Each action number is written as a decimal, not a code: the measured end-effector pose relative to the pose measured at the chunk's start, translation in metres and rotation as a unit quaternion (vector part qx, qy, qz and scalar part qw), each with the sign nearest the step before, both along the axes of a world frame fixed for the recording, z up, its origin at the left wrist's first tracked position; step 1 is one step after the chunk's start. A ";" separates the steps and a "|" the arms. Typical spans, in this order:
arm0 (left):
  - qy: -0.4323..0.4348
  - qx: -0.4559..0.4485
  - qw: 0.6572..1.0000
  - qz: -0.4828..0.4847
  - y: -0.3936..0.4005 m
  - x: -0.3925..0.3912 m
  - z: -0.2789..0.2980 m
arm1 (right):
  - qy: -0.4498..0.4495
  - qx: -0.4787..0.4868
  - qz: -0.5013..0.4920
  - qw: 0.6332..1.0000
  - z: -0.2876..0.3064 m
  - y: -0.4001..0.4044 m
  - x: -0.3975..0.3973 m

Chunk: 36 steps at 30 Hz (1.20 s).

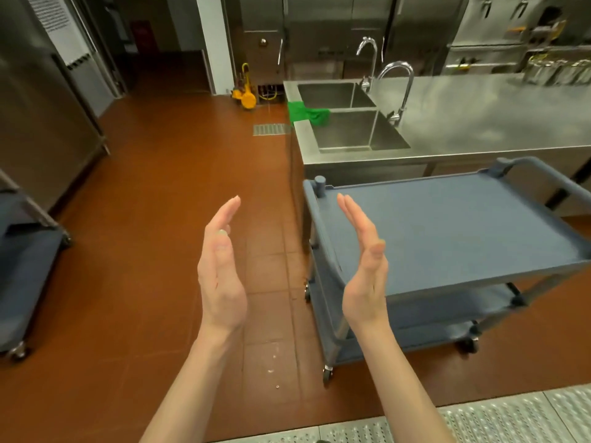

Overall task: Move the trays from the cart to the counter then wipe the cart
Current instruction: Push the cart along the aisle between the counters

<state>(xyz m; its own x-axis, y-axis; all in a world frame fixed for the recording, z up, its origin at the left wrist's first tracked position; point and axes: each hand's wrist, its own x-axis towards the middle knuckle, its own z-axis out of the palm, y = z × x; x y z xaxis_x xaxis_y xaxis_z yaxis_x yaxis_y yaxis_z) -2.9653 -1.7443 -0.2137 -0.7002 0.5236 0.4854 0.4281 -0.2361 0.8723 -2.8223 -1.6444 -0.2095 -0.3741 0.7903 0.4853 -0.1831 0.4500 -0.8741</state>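
Both bare forearms rise from the bottom of the frame, palms facing each other, well apart. Left hand point(220, 266) sits at centre, fingers straight and together, thumb along the palm, holding nothing, over the red tiled floor point(153, 251). Right hand point(364, 266) is just right of centre, fingers also straight and flat, empty, its fingertips overlapping the near left corner of the cart in the picture; contact cannot be told. Blue cart point(447, 225) fills the centre right, two shelves on small wheels, handle at its far right end, parked just beside the steel counter point(479, 113). No trays show on its top shelf. Counter runs across the upper right with a double sink point(351, 123) at its left end and two curved taps point(396, 87) beside the basins. Green cloth point(307, 111) hangs over the divider between the basins, draping off the left edge. Blurred metal containers stand at the far upper right of the counter, too smeared to name. Second blue cart point(22, 276) is partly visible at the left edge. Yellow wheeled item point(244, 91) stands on the floor at upper centre by the wall. Perforated metal grating point(479, 417) lies along the bottom right.
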 end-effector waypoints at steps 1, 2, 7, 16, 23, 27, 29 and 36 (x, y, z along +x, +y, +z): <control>-0.002 0.004 1.000 0.004 0.000 -0.012 0.000 | 0.001 0.003 0.002 1.000 0.000 0.002 -0.014; -0.003 0.005 1.000 0.008 0.001 -0.023 -0.001 | 0.000 0.006 0.005 1.000 -0.001 0.004 -0.026; 0.003 0.001 1.000 0.026 0.018 -0.079 -0.009 | -0.002 0.016 0.015 1.000 -0.005 0.028 -0.085; 0.007 -0.011 1.000 0.029 0.102 -0.192 -0.014 | 0.006 0.030 0.015 0.999 -0.014 0.113 -0.196; 0.023 -0.016 1.000 -0.007 0.194 -0.256 -0.008 | 0.010 0.038 -0.017 0.999 -0.015 0.192 -0.262; 0.010 -0.015 0.999 -0.046 0.241 -0.277 -0.011 | 0.003 0.026 -0.057 0.998 -0.014 0.225 -0.274; -0.002 -0.014 0.997 -0.073 0.266 -0.283 -0.014 | -0.001 0.022 -0.080 0.997 -0.014 0.239 -0.275; -0.018 -0.018 0.976 -0.214 0.347 -0.302 -0.023 | -0.008 -0.001 -0.229 0.973 -0.024 0.273 -0.275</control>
<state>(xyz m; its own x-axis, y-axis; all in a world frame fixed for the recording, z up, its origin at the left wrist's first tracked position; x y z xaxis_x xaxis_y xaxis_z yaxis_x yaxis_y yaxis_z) -3.2669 -1.3973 -0.2366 -0.4299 0.7881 0.4406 0.2652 -0.3563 0.8960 -3.0975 -1.3715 -0.2331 0.0098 0.8765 0.4813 0.0507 0.4802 -0.8757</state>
